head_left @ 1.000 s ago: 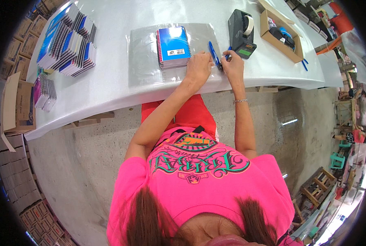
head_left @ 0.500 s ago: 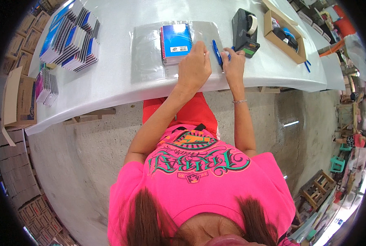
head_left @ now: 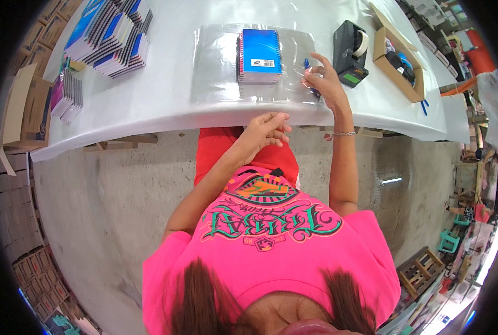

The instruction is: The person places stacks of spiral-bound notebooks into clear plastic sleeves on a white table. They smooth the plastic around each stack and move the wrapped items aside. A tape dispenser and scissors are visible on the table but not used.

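Note:
A stack of blue-covered spiral notebooks [head_left: 261,50] lies on a clear plastic sheet [head_left: 218,72] on the table. My left hand [head_left: 263,134] is in front of the table's near edge, below the stack, with its fingers loosely apart and nothing visible in them. To the right of the stack, my right hand [head_left: 327,84] hovers over the sheet's right edge, fingers spread. Partly covered by those fingers is a slim blue pen-like tool [head_left: 307,63]; its exact kind is unclear. A black tape dispenser [head_left: 348,50] with a pale roll stands just right of that hand.
Several piles of spiral notebooks [head_left: 112,39] stand at the far left, with a smaller purple-covered pile [head_left: 66,96] nearer. An open carton [head_left: 28,114] sits beside the table's left end. At the right is a cardboard box [head_left: 416,84] holding small items.
My left hand has drawn back from the stack's corner past the table edge. My right hand has opened, its index finger lifting. The whole table view has shifted slightly right.

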Motion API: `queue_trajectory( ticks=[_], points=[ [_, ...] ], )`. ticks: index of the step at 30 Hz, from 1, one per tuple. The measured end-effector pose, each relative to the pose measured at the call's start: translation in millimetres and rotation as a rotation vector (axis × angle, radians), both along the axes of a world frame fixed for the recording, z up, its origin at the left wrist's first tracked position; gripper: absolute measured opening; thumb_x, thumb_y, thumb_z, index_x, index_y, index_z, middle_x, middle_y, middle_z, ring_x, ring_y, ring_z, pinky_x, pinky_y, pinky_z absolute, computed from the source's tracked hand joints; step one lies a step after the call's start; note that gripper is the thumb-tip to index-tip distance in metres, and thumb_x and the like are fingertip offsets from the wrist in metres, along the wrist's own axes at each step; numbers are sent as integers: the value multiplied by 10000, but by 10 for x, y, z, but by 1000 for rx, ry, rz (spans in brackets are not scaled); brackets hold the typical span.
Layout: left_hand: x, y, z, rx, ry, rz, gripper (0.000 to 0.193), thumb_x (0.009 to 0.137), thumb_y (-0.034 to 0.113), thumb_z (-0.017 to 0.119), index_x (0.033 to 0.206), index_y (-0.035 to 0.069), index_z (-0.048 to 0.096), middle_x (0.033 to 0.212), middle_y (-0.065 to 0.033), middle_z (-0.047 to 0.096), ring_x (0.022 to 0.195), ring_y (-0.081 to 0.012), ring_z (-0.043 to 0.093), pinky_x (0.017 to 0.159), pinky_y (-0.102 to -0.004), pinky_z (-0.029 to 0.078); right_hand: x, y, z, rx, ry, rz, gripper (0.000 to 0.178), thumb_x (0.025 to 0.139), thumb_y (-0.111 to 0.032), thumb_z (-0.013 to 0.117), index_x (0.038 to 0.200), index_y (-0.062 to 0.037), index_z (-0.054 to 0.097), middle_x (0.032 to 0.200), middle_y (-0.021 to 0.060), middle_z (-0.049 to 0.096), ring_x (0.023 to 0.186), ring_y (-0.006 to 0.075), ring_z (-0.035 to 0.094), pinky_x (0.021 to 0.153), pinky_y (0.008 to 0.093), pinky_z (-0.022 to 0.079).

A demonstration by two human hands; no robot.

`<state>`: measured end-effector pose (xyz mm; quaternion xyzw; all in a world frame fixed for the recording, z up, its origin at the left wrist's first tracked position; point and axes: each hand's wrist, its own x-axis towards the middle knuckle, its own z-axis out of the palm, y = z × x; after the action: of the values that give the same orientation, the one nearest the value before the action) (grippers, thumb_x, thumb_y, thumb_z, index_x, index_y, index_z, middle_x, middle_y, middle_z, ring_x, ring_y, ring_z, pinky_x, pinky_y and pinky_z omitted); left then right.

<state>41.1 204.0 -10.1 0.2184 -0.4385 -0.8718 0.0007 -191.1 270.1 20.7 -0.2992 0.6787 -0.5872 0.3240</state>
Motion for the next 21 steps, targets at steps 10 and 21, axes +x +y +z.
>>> queue_trajectory(
  ticks=[10,21],
  points=[
    [15,-214,-26,358,245,333,485,1044,324,392,1395,-11,375,1374,-201,500,1254,-273,525,1029,-350,463,-53,70,-88,3,-146,-85,691,891,3,606,1488,-53,261,1118,190,565,831,213,681,670,276,583],
    [316,-654,-21,-1440,-211,559,356,824,176,727,1160,127,620,1044,-126,547,818,-247,654,686,-364,502,15,115,7,-79,-182,-65,730,857,76,589,1490,-61,253,1197,246,495,890,261,677,792,285,594]
  ],
)
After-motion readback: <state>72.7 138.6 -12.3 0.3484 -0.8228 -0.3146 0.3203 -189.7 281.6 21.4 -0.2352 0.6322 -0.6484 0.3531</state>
